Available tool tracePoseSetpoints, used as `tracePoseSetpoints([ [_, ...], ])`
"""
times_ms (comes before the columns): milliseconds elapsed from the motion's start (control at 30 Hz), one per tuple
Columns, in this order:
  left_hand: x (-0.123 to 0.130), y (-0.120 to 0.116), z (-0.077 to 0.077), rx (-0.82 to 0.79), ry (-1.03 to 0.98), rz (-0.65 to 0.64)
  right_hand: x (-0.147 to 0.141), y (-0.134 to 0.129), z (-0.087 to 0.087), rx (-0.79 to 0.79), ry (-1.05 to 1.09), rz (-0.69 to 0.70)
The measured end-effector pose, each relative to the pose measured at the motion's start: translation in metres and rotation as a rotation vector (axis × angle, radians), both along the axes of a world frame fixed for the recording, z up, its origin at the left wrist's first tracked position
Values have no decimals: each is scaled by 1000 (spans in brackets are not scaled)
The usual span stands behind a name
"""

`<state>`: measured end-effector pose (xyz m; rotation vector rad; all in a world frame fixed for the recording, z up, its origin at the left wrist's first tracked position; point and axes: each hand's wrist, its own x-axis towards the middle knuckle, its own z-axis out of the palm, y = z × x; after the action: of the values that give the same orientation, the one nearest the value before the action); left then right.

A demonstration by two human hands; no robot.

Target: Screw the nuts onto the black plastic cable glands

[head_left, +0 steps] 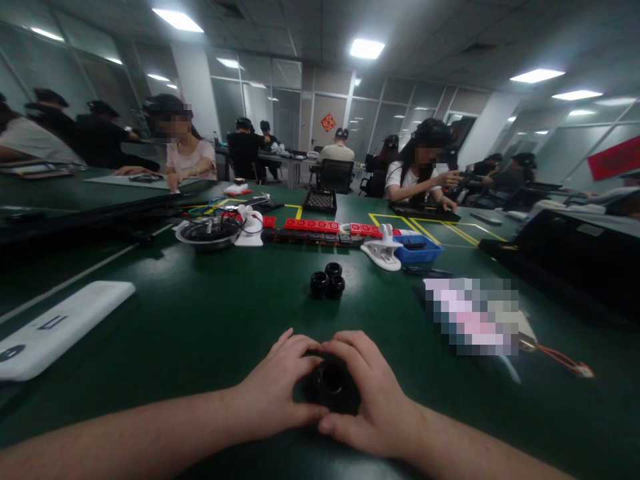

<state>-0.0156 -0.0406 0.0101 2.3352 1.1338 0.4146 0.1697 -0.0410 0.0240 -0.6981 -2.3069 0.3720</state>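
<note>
On the green tabletop right in front of me, a shiny black ring-shaped piece (331, 379) with a hole facing up sits between my hands. My left hand (280, 383) curves around its left side, thumb in front and fingers behind. From the other side my right hand (377, 400) wraps it, and the fingertips of both hands meet or nearly meet. The piece's exact kind is unclear, and fingers cover part of its edge. Farther forward stands a tight cluster of similar black ring-shaped pieces (327, 281), touching one another.
A white case-like object (65, 327) lies at left. Beyond are a metal bowl (207, 233), white clip stands (384, 250), red blocks (313, 226) and a blue bin (420, 248). At right lie a pixelated object (470, 317) and wires. Other people sit across the table.
</note>
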Motion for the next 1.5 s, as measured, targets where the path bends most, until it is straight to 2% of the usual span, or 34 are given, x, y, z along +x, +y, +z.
tracePoseSetpoints([
  [167,1,0,-4,23,-3,16,-2,2,-1,292,-48,38],
  [300,2,0,-5,35,-6,16,-2,2,1,164,20,214],
  [367,2,0,-4,38,-15,6,0,1,0,122,38,255],
  [600,1,1,-1,21,8,-18,-2,1,-6,58,-62,17],
  [667,2,0,-1,26,13,-11,-2,2,-7,21,-61,68],
  [800,2,0,-2,40,17,-1,-2,1,-3,-10,-2,272],
  [867,1,1,-3,43,12,-18,-1,0,-1,4,1,247],
  [1033,0,1,-4,39,11,-24,-2,2,-3,5,-59,73],
  [1133,1,0,-3,37,1,-5,-1,1,-4,-11,-47,159],
  [1200,2,0,-3,36,-6,8,-1,0,-3,50,-4,241],
  [1267,1,0,-3,45,-13,4,0,-2,-2,142,-1,241],
  [1367,0,1,-5,47,-10,-23,1,-2,-4,186,-55,111],
  [1500,0,1,-3,30,2,-18,1,2,-7,96,-89,-2],
])
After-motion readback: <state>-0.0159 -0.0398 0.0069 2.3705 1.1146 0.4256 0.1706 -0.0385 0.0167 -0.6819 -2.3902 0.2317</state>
